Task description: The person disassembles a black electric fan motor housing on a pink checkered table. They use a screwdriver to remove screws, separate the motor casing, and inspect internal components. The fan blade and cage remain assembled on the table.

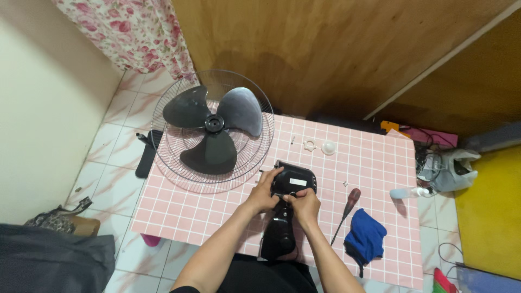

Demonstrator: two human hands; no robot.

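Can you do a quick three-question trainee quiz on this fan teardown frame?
1. True or false: both hands are on the black motor housing.
2. Which tool lies right of the right hand? A) pliers B) screwdriver C) hammer
3. Fill in: the fan blade with three black vanes lies in the wire ____.

Key
1. True: the left hand holds its side, and the right hand is at its lower edge.
2. B: its dark red handle lies on the pink table, beside the blue cloth.
3. Guard.
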